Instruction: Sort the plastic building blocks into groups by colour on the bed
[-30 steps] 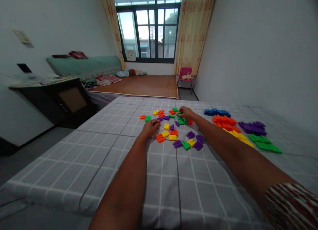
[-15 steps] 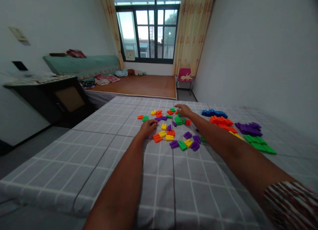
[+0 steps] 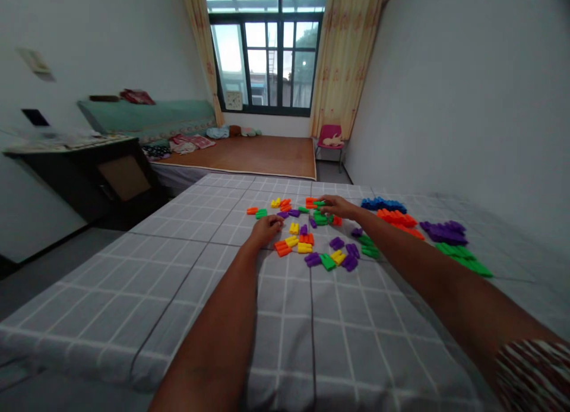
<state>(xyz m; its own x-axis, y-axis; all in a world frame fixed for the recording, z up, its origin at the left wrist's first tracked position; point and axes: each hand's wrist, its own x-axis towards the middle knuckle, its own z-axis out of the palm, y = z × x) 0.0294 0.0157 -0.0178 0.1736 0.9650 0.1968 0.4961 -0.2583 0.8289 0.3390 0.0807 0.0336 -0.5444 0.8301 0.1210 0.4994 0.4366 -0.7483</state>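
1. Blocks (image 3: 306, 238) were spread in small coloured clusters over the middle of the cloth (image 3: 200, 305), between and around the two hands.
2. The left hand (image 3: 267, 227) was held low at the left side of the clusters, with its fingers curled; whether anything was grasped in it could not be told. A yellow block (image 3: 294, 228) was placed near it on the right.
3. The right hand (image 3: 321, 205) was stretched over the far part of the clusters. Its fingers were bent toward a green block (image 3: 319, 203) at their tips; whether this was pinched or merely touched could not be told. Orange blocks (image 3: 310, 203) were seen just to the left of it.
4. Closest to the viewer, a purple block (image 3: 313, 259), a slanted green piece (image 3: 328, 262) and a yellow piece (image 3: 338, 257) were set side by side.
5. On the right of the cloth, blocks were grouped by colour: a blue pile (image 3: 383, 205), an orange pile (image 3: 392, 216), a purple pile (image 3: 444, 232) and a green pile (image 3: 463, 259).
6. Beyond the cloth, a bed (image 3: 253, 154) was placed below a window (image 3: 279, 62), with a chair (image 3: 329, 133) at its right.
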